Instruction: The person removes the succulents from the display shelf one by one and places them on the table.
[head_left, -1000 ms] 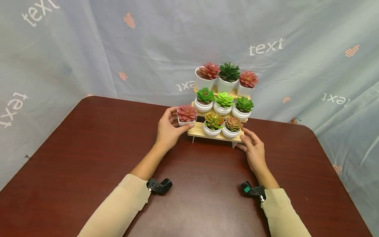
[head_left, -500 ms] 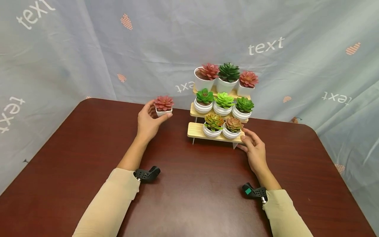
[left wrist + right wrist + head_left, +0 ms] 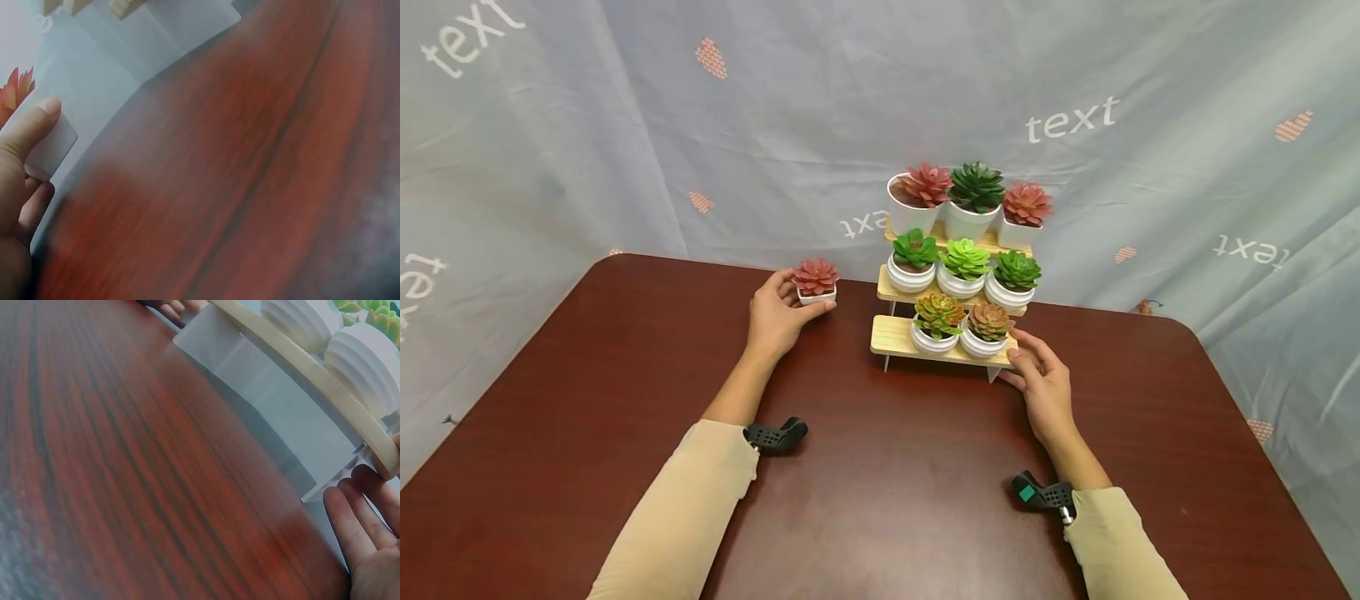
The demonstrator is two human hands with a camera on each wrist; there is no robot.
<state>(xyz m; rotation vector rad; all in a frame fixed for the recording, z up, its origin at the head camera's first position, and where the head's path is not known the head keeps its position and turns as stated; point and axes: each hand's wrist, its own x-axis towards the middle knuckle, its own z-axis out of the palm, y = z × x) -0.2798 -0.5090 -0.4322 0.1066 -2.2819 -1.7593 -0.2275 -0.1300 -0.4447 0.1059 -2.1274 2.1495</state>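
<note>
In the head view, my left hand [image 3: 773, 321] grips a small white square pot with a red succulent [image 3: 816, 279], left of a tiered wooden plant stand [image 3: 891, 335]. The left wrist view has my thumb against the pot's white wall [image 3: 59, 147], with fingers partly hidden behind it. My right hand [image 3: 1045, 387] pinches the right end of the stand's lowest shelf, thumb above and fingers beneath by the clear leg [image 3: 331, 481]. On that shelf stand a yellow-green succulent [image 3: 938, 315] and a brownish one [image 3: 989, 323], both in round white pots; its left end is bare wood.
Three green succulents, one of them light green [image 3: 964, 260], fill the middle shelf. Across the top shelf are two red succulents and a dark green one [image 3: 976, 187]. The dark red table [image 3: 880, 467] ends at a grey-blue curtain [image 3: 775, 125] behind the stand.
My left hand has carried the red succulent from the left end of the lowest shelf leftward, away from the stand, then slightly lower. My right hand keeps its hold on the shelf.
</note>
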